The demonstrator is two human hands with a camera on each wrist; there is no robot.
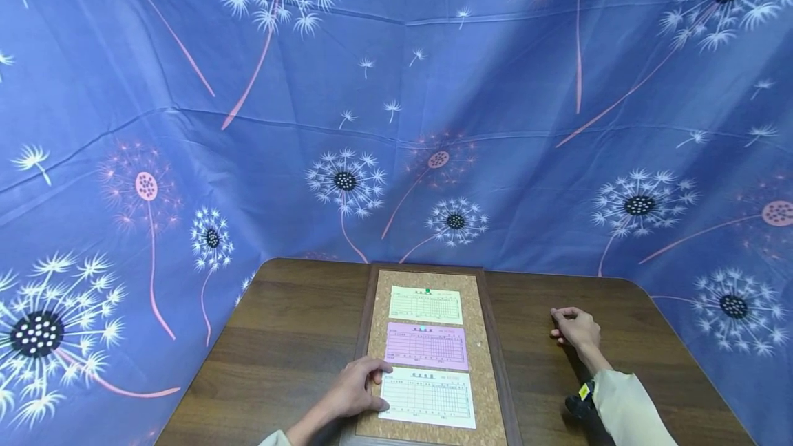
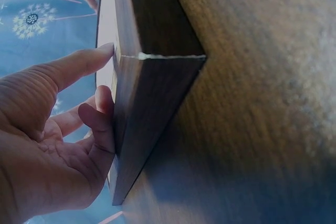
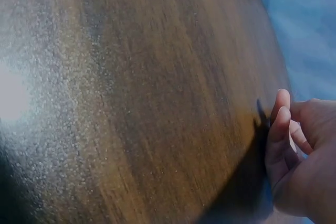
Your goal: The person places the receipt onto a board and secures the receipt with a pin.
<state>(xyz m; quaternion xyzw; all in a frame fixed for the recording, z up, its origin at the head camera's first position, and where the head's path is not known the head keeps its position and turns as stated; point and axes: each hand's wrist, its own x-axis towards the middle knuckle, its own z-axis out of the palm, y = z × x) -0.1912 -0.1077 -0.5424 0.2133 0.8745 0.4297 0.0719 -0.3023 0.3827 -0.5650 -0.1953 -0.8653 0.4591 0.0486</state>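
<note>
A cork board [image 1: 484, 343] in a dark wooden frame lies flat in the middle of a brown table [image 1: 291, 336]. Three printed slips lie on it in a column: a cream one [image 1: 425, 305] under a green pin [image 1: 427, 290], a pink one [image 1: 426, 346] and a white one [image 1: 427, 398] nearest me. My left hand [image 1: 356, 387] rests on the board's left frame beside the white slip, fingers fairly straight. The left wrist view shows the left hand [image 2: 79, 129] lying against the frame [image 2: 152, 93]. My right hand [image 1: 576, 327] sits on bare table right of the board, fingers loosely curled [image 3: 294, 145], nothing visible in them.
Blue cloth with dandelion prints [image 1: 396, 122] hangs behind and around the table, reaching down to its far edge. The table has rounded far corners. A small black device [image 1: 579, 405] is strapped at my right wrist.
</note>
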